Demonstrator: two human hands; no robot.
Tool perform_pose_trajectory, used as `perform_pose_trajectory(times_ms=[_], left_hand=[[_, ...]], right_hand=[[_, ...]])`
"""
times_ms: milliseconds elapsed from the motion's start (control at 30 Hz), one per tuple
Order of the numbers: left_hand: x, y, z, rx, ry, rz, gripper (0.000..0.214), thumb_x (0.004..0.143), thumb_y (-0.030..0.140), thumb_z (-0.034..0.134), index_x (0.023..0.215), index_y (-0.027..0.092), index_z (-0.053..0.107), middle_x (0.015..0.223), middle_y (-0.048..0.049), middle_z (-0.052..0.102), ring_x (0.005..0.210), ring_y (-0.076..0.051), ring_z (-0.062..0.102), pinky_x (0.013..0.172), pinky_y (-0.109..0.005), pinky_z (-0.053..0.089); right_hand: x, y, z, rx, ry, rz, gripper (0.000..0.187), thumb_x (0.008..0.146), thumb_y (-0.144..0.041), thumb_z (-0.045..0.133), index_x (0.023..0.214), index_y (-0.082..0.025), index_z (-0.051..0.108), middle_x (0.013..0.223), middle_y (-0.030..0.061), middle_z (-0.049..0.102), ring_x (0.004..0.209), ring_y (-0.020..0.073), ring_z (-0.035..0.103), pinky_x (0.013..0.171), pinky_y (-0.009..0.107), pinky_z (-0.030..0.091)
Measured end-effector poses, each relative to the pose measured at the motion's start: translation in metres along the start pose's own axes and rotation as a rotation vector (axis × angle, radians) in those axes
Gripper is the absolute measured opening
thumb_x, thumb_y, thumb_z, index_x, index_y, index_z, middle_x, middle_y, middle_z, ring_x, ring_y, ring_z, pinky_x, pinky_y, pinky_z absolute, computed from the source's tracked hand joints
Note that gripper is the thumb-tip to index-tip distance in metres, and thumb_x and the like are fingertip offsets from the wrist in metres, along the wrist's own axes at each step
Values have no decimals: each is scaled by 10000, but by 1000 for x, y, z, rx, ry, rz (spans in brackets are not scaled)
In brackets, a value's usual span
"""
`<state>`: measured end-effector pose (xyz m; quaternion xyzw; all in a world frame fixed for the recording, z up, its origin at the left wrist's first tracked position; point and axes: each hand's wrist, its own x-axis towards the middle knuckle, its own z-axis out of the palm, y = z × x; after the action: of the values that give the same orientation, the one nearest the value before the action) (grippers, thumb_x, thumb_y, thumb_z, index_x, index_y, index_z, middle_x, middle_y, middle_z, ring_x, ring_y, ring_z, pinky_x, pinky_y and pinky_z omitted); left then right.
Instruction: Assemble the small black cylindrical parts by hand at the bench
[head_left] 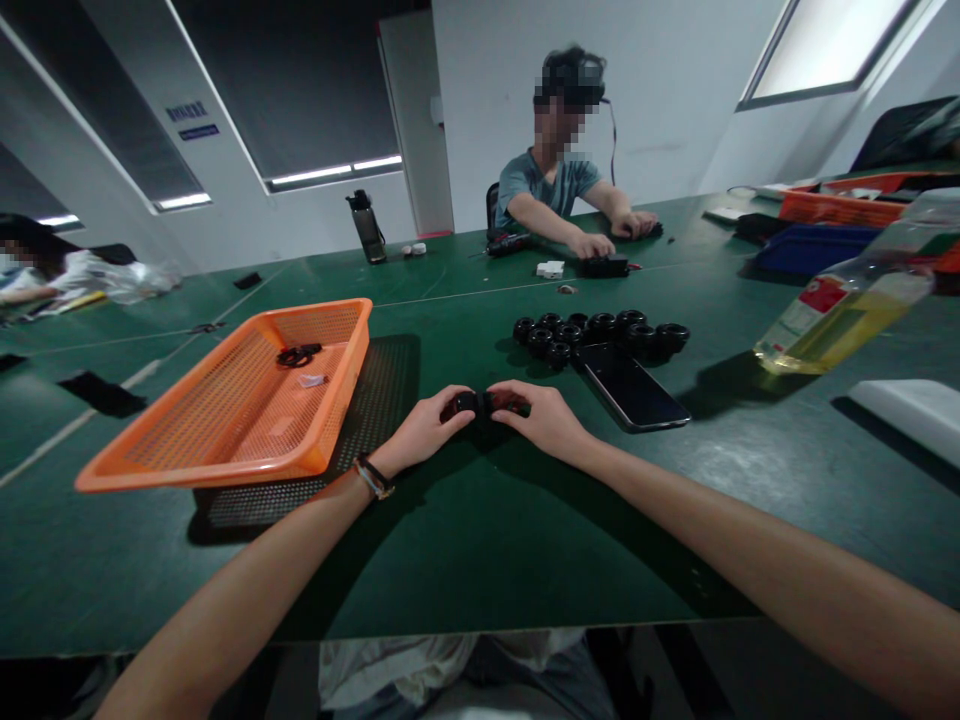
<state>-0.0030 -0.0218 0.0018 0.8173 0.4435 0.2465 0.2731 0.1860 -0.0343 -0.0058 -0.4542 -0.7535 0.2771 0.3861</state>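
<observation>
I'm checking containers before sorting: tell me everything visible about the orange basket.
The orange basket is a shallow rectangular tray of meshed plastic with a solid rim. It sits tilted, its far end raised, on the green table left of the left hand. Inside lie a small black part and a pale piece.

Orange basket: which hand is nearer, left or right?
Left. The left hand sits just right of the orange basket, gripping a small black part. The right hand grips the part's far side, farther from the basket.
</observation>
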Motion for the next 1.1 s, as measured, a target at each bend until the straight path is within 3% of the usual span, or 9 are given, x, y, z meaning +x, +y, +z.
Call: perform_pose_trajectory(times_ms=[1100], left_hand=[[-1,0,0,-32,5,13,305,805,297,477,1067,143,511,854,-44,607,785,-172,568,706,-272,443]], right_hand=[[1,3,1,-55,1,-10,238,735,-167,598,971,-174,632,831,32,682,734,156,619,679,301,492]])
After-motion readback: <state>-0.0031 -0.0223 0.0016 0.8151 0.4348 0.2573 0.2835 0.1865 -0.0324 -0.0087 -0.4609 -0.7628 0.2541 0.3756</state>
